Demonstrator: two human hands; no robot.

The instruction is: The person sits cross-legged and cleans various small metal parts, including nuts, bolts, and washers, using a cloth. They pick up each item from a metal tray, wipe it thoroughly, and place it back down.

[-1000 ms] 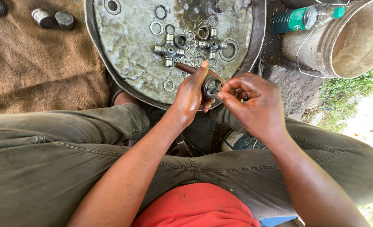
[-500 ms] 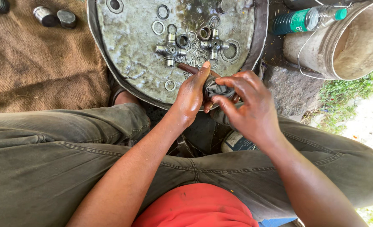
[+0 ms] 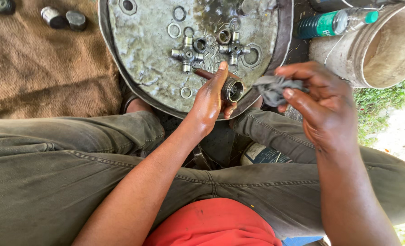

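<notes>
open gap between left hand (image 3: 211,102) and right hand (image 3: 319,107), bucket (image 3: 385,45) crowding right, tray (image 3: 143,68) parts-cluttered

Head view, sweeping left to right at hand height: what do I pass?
Brown burlap mat → left hand → metal bearing cup it holds → grey rag → right hand gripping that rag → dirty white bucket.

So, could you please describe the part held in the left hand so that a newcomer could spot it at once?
Start at the round metal tray above the knees. At its near rim, the left hand grips a short metal cup, open end facing the camera. Unlike the cross-shaped pieces and loose rings lying on the tray, it is a hollow cylinder held off the surface.
</notes>
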